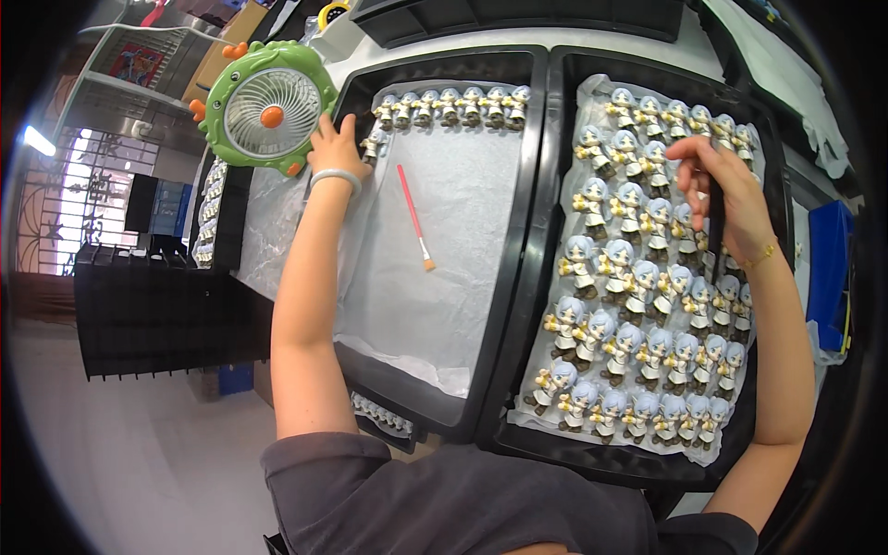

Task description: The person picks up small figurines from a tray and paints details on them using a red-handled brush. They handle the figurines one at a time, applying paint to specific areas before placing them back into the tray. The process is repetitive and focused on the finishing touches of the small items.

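Note:
My left hand reaches over the left rim of the left black tray, fingers spread. Beside its thumb side stands a small figurine with pale blue hair and a white outfit; whether they touch is unclear. A row of similar figurines lines the tray's far end. On the paper lies a red-handled brush. Above the right tray, my right hand has curled fingers around a slim dark stick-like tool, its kind not clear. Several rows of figurines fill that tray.
A green animal-shaped fan stands against the left tray's far left corner. Black crates are at the left, another black bin lies beyond the trays, and a blue bin sits at the right.

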Available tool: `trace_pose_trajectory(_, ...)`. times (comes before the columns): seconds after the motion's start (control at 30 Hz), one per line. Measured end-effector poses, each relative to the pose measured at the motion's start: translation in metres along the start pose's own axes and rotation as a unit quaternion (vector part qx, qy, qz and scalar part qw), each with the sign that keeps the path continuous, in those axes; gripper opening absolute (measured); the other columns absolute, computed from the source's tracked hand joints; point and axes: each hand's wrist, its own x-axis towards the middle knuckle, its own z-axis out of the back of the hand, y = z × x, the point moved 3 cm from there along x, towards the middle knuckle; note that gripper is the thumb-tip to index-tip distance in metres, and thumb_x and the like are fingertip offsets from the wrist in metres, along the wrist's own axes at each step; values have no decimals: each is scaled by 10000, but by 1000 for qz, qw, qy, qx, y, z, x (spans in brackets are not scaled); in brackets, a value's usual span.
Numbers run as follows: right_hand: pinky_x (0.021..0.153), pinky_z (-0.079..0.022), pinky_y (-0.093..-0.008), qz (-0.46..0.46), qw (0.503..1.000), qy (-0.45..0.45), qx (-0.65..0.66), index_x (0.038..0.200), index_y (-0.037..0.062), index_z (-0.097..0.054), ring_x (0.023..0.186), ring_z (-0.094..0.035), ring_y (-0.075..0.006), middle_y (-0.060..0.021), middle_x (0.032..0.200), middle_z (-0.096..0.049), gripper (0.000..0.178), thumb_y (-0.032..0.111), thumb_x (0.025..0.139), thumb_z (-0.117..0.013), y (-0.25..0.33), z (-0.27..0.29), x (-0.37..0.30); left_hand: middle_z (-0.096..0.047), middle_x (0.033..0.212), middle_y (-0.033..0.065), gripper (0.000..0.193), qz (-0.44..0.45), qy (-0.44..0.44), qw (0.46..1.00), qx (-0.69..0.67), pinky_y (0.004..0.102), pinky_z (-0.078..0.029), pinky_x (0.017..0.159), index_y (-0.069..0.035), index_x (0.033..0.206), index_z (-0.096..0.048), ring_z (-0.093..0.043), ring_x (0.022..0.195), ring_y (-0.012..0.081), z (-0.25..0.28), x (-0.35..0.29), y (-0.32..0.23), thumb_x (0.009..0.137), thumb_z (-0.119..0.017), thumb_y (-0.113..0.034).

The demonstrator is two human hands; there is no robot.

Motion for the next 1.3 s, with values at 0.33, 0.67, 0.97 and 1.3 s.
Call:
trace_pose_trajectory(0.33, 363, -394, -154, -7, 999, 52, -5, 900, -1, -530, 466, -441, -19, -12, 643, -490, 329, 293, 858, -387, -1, -8, -1, -194, 1302, 103, 885, 93, 114, 989, 31, 484, -344, 868, -323, 1272, -212, -319, 1141, 320, 7, 1, 4, 550, -702, -170)
trace_pose_trajectory(0.67, 380, -377, -159, 42, 994, -97, 17, 896, 15, -529, 469, -416, -30, 10, 633, -468, 317, 295, 866, -384, 4, 16, -5, -557, 978, 164, 328, -452, -17, 880, -148, 365, -405, 797, -45, 1023, -522, -518, 938, 281, 112, -31, -264, 703, -458, -85)
trace_pose_trajectory(0.97, 351, -444, -246, 24, 995, -94, 14, 794, 33, -539, 401, -477, -103, -49, 564, -500, 283, 297, 814, -439, -31, 29, 22, -543, 982, 218, 359, -357, 129, 915, -137, 393, -397, 819, -111, 1043, -424, -512, 952, 345, 74, -13, -309, 703, -529, -159)
trace_pose_trajectory(1.3, 383, -454, -237, 67, 989, -130, -5, 796, 24, -523, 422, -469, -90, -35, 579, -481, 346, 339, 844, -389, -5, 15, 7, -523, 959, 218, 309, -336, -90, 891, -291, 411, -434, 717, -107, 1036, -423, -534, 841, 373, 138, -51, -269, 735, -441, -36)
